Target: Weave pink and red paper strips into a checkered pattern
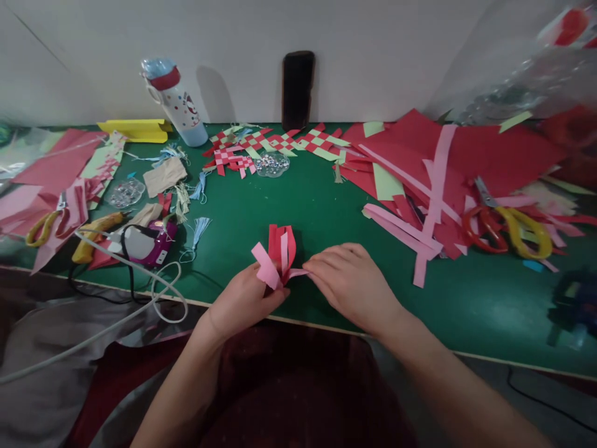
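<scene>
Near the front edge of the green table, my left hand [242,298] is closed around the base of a bundle of red and pink paper strips [280,249]. The strips stick up and fan out above my fingers; where they cross is partly hidden. To the right of the bundle, my right hand [347,280] pinches the free end of a pink paper strip [297,272] that runs out from it. Both hands are just above the tabletop, a short way apart.
Red sheets [508,155] and loose pink strips lie on the right with scissors [508,230]. Woven paper pieces [280,143], a bottle [177,102] and a phone [298,90] are at the back. On the left are a glue gun [152,242], tassels [200,230] and a cable [175,298].
</scene>
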{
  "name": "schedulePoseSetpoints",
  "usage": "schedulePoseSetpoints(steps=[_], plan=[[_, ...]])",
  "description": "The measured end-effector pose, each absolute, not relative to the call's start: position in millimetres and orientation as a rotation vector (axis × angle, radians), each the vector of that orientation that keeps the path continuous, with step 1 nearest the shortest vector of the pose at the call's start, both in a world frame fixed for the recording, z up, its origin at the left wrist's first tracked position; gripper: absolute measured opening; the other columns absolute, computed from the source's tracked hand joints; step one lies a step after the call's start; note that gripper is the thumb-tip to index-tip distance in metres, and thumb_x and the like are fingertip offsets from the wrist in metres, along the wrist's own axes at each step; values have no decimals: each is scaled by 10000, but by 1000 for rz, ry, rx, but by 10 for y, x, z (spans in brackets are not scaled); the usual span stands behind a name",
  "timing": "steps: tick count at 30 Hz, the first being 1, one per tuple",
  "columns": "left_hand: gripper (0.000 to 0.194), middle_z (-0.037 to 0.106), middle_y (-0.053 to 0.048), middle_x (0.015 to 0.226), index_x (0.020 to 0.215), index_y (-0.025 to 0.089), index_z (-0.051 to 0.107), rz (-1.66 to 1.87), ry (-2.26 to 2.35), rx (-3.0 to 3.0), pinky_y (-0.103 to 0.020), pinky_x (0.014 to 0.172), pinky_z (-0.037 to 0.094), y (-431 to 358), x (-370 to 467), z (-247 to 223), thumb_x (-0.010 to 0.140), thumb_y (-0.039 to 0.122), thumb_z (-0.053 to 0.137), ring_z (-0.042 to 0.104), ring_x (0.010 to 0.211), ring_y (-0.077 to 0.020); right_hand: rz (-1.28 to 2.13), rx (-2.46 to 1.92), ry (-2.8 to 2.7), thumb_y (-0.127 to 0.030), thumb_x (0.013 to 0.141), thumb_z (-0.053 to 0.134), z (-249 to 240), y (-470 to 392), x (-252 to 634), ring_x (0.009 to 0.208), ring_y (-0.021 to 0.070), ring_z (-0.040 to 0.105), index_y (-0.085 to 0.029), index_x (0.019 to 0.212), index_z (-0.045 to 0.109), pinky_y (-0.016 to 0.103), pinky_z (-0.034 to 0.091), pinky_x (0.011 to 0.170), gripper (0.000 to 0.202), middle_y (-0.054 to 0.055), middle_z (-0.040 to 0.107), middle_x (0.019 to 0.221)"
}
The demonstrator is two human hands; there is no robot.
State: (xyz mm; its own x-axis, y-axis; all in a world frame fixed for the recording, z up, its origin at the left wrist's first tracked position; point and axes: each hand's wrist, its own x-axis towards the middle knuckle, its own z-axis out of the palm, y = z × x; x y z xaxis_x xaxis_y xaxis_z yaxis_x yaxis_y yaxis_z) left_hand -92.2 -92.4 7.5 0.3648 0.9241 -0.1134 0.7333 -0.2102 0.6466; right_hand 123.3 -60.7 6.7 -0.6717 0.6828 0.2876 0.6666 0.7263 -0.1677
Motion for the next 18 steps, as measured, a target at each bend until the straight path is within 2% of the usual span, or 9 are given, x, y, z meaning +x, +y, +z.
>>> schedulePoseSetpoints(steps=[3,9,12,18], plan=[[141,623,-14,884,988,189,581,401,1416,1951,-311,756,484,-923,-938,77,852,224,590,567,791,-168,60,-961,-2680,-169,940,478,231,-485,1100,892,190,609,-222,940,694,376,317,849,223,24,743,936],[93,598,8,805,909,187,548,384,1422,1978,-274,680,445,-882,-956,122,817,179,541,544,731,-146,90,-893,-2792,-181,937,469,401,-298,844,889,198,594,-216,901,685,386,279,820,222,25,732,902],[26,579,19,746,815,181,539,324,1418,1959,-261,637,415,-857,-952,147,820,180,514,517,673,-130,128,-883,-2812,-178,928,483,433,-281,833,893,199,595,-218,885,687,382,282,811,212,31,731,918],[76,510,38,663,749,173,525,270,1441,1986,-250,587,348,-859,-955,131,821,187,506,449,602,-111,388,-925,-2746,-280,919,566,436,-335,1152,870,185,617,-220,844,695,357,337,832,161,18,730,897]])
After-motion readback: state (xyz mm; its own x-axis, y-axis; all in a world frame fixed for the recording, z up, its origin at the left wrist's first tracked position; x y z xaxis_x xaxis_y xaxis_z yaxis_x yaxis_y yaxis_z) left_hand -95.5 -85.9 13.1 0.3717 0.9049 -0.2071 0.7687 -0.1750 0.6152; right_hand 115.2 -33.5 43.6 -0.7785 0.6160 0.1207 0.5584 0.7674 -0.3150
